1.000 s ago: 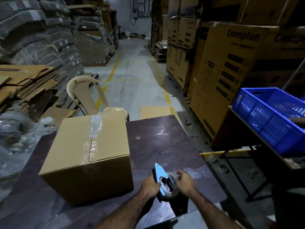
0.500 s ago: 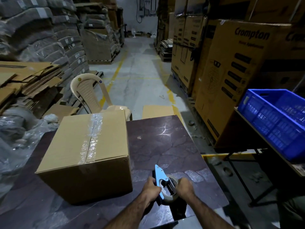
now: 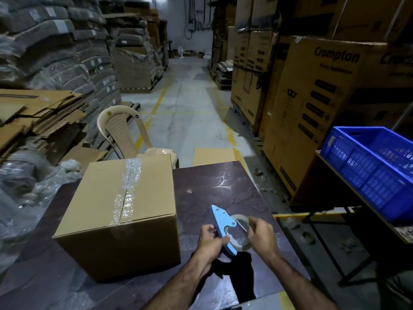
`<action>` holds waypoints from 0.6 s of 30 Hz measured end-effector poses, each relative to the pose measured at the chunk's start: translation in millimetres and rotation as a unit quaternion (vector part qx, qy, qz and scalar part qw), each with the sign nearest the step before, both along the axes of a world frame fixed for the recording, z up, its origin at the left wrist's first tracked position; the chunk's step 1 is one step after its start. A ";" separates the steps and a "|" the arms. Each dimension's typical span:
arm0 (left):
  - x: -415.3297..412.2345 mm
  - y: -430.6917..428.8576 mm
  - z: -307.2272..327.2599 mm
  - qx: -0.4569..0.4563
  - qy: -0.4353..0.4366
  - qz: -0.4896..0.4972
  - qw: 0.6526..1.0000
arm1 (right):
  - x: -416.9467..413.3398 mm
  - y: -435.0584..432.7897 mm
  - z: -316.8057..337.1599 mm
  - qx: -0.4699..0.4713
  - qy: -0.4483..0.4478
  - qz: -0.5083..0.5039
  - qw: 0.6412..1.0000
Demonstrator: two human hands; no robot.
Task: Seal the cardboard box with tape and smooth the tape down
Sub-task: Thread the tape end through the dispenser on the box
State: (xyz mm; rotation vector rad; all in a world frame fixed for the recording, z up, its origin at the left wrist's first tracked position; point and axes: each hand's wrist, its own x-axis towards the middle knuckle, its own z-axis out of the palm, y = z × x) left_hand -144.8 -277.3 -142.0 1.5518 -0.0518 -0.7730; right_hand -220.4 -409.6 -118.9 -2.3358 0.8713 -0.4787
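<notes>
Cardboard box (image 3: 125, 211) is set on the dark table (image 3: 223, 189), toward 9 o'clock from the hands, with its flaps closed. 1 strip of clear tape (image 3: 126, 193) is laid along the top seam, running from the far edge to the near edge, and its surface is seen to be wrinkled and shiny. No writing can be read on this box.

At 5 o'clock from the box, a blue tape dispenser (image 3: 222, 227) is held above the table. It is clamped by the left hand (image 3: 211, 242), whose fingers are wrapped around the blue handle. The roll of clear tape (image 3: 240, 233) mounted on the dispenser is touched by the right hand (image 3: 261, 236), whose fingertips are pinched at the upper rim of the roll; whether a loose tape end is gripped cannot be told. Both hands are kept close together, apart from the box.

At 2 o'clock, a large brown carton (image 3: 317, 113) is stood on the floor, and the word "Crompton" is printed on its face, with smaller lines beneath that are too blurred to be read. At 3 o'clock, a blue plastic crate (image 3: 366, 173) is rested on a second table. At 11 o'clock, behind the box, a beige plastic chair (image 3: 125, 130) is placed, and 2 small round stickers are seen on its backrest, their text too small to be made out. Flattened cardboard (image 3: 33, 113) is stacked at 10 o'clock.
</notes>
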 end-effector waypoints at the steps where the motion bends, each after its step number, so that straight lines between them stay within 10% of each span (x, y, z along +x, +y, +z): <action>1: 0.4 0.4 8.2 -0.024 -0.001 0.007 1.000 | 1.3 0.1 12.1 -0.016 -0.035 0.011 0.999; 18: 8.0 67.1 124.1 -0.176 -0.362 0.196 0.894 | 52.7 69.3 151.3 -0.067 -0.343 0.001 0.937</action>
